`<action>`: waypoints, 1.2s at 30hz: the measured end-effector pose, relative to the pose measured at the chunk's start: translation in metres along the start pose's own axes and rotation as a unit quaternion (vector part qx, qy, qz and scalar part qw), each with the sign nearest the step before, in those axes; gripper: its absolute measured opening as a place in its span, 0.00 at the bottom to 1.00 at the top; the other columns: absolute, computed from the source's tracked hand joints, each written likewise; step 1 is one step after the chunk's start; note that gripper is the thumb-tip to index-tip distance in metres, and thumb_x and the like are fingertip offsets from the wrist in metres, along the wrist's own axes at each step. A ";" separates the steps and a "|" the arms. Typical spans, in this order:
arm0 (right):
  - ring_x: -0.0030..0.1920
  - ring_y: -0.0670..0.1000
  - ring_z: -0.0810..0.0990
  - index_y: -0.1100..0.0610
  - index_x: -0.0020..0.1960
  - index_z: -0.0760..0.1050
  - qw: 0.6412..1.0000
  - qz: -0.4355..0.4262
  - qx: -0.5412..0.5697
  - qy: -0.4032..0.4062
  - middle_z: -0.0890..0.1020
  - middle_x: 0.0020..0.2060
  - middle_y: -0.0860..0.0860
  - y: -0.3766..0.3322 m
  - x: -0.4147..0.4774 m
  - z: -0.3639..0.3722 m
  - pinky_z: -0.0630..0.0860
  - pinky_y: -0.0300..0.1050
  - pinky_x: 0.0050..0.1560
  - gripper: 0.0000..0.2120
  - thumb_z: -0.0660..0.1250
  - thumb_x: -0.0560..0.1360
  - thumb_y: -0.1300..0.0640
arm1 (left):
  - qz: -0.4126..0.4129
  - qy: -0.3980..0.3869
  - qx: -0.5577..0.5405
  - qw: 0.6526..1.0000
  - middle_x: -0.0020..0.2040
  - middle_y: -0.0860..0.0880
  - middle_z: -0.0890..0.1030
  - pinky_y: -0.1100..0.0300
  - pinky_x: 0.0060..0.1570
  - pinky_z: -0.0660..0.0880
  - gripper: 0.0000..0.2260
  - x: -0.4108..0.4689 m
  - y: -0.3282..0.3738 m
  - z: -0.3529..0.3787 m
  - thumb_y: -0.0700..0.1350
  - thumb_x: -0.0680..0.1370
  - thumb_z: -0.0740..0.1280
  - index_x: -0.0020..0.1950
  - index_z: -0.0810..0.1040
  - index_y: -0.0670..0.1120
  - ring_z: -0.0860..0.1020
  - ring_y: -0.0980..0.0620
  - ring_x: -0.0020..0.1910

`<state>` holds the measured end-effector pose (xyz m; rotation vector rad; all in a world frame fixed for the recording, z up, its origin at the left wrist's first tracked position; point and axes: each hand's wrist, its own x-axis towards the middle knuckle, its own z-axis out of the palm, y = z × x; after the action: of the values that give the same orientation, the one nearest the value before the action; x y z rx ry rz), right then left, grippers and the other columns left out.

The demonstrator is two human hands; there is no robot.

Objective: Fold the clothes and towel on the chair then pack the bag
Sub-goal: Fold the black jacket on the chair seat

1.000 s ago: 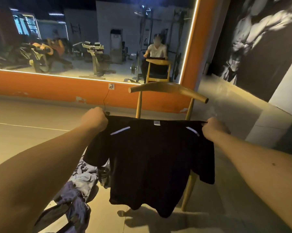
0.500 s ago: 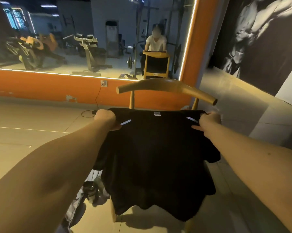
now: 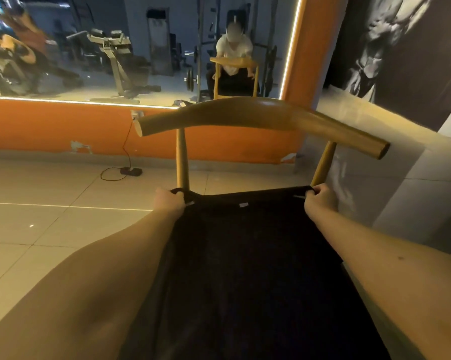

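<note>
Both hands grip a black short-sleeved T-shirt [image 3: 250,255] at its far edge, one per shoulder corner. Left hand [image 3: 168,202]: fingers curled over bunched fabric, right at the base of the left back post of the wooden chair with the curved top rail [image 3: 245,114]. Right hand [image 3: 320,200]: same fist-like grip on the other corner, at the foot of the right post. Shirt is stretched wide between the two hands and runs from the posts toward the camera, covering the seat area; seat itself is hidden under it, so can't tell whether the cloth is fully resting on it or held just above. Small white neck label [image 3: 243,204] sits at the middle of the far edge, a pale stripe shows near each hand. Forearms run along both sides of the shirt. Behind the chair: beige tiled floor [image 3: 50,224], orange wall [image 3: 50,126] with a black cable and adapter [image 3: 125,170] lying at its foot, large lit-edged mirror [image 3: 115,48] above showing gym machines and the person's reflection at the chair. Dark black-and-white mural [image 3: 401,48] on the right wall.
</note>
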<state>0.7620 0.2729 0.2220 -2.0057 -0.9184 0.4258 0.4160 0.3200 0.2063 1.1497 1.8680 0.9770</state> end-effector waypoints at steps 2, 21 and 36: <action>0.55 0.62 0.79 0.58 0.59 0.75 1.000 0.007 -0.006 0.010 0.81 0.57 0.59 0.009 0.012 0.013 0.71 0.48 0.47 0.08 0.61 0.83 0.57 | 0.008 0.031 0.008 0.999 0.42 0.45 0.77 0.61 0.31 0.69 0.13 0.007 0.004 0.010 0.48 0.84 0.64 0.58 0.76 0.37 0.75 0.51 0.35; 0.62 0.57 0.78 0.50 0.81 0.57 0.935 -0.131 -0.269 -0.190 0.76 0.68 0.54 0.005 -0.046 0.001 0.78 0.48 0.54 0.31 0.61 0.80 0.61 | 0.175 -0.062 0.363 0.913 0.75 0.44 0.69 0.44 0.69 0.73 0.20 -0.041 -0.026 0.008 0.44 0.80 0.64 0.72 0.72 0.46 0.72 0.41 0.69; 0.70 0.50 0.72 0.53 0.70 0.74 0.956 -0.154 -0.134 -0.210 0.76 0.67 0.48 0.093 -0.267 -0.113 0.68 0.42 0.68 0.17 0.63 0.82 0.58 | 0.162 -0.007 0.288 0.944 0.82 0.44 0.57 0.44 0.79 0.52 0.26 -0.244 -0.160 -0.092 0.56 0.84 0.60 0.81 0.62 0.49 0.53 0.41 0.81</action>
<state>0.6917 -0.0223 0.1974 -1.9970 -1.6025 0.5877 0.3594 0.0236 0.1535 1.8475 2.0567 0.5858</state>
